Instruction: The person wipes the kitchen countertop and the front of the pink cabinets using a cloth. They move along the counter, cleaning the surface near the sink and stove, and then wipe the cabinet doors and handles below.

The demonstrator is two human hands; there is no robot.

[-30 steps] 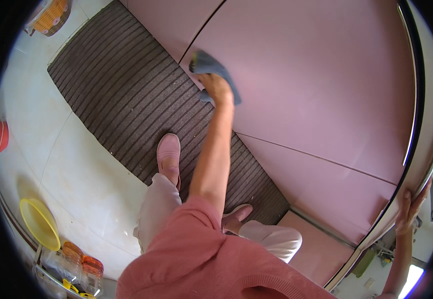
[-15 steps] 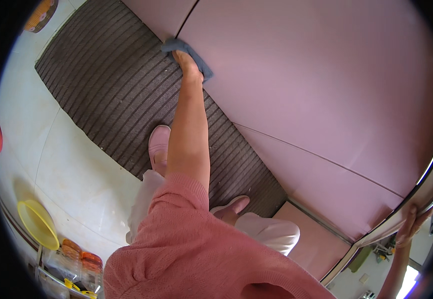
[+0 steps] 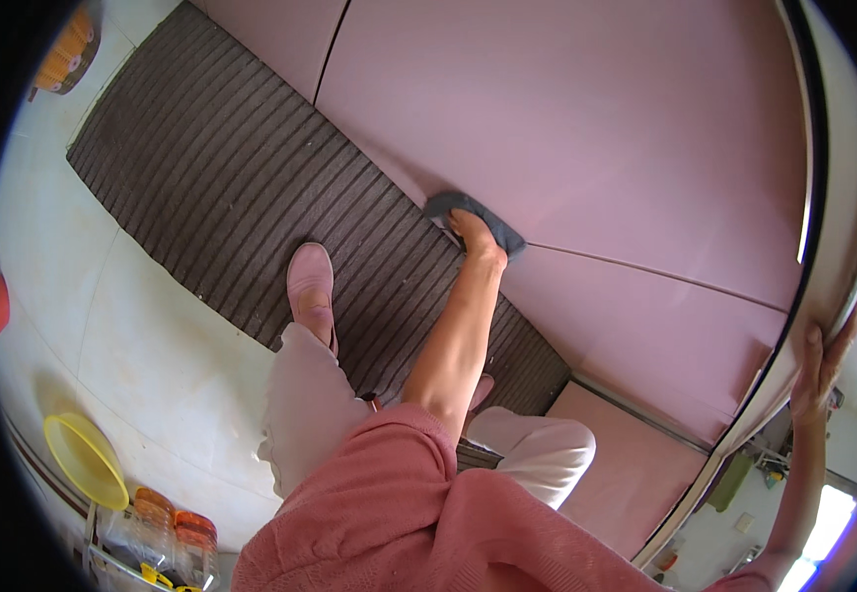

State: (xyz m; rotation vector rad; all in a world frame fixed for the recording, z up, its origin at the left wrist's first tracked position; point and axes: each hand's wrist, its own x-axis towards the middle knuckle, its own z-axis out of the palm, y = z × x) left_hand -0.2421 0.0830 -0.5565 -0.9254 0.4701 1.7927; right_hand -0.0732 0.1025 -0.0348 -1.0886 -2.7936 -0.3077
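- while my left hand (image 3: 475, 233) presses the dark grey cloth (image 3: 476, 219) flat against the pink fridge door (image 3: 586, 128), low down just above the seam to the lower drawer front (image 3: 645, 326), the fingers lie closed over the cloth, pinning it to the panel rather than bunching it.
- my right hand (image 3: 823, 360) is out at the far right, fingers wrapped around the edge of the door (image 3: 811, 296), gripping it as a brace.
- i judge the biggest risk is balance: i lean far down and forward with one pink slipper (image 3: 310, 286) on the ribbed dark mat (image 3: 251, 187); if the mat slides on the pale tiled floor (image 3: 142, 335), my weight goes onto the door.
- the door could swing under that bracing hand, pulling me off line or pinching the fingers at its edge.
- the cloth could slip from under my palm on the smooth panel and drop onto the mat.
- a yellow bowl (image 3: 83, 459) and jars (image 3: 167, 523) sit behind my legs at lower left; a step back could knock them.
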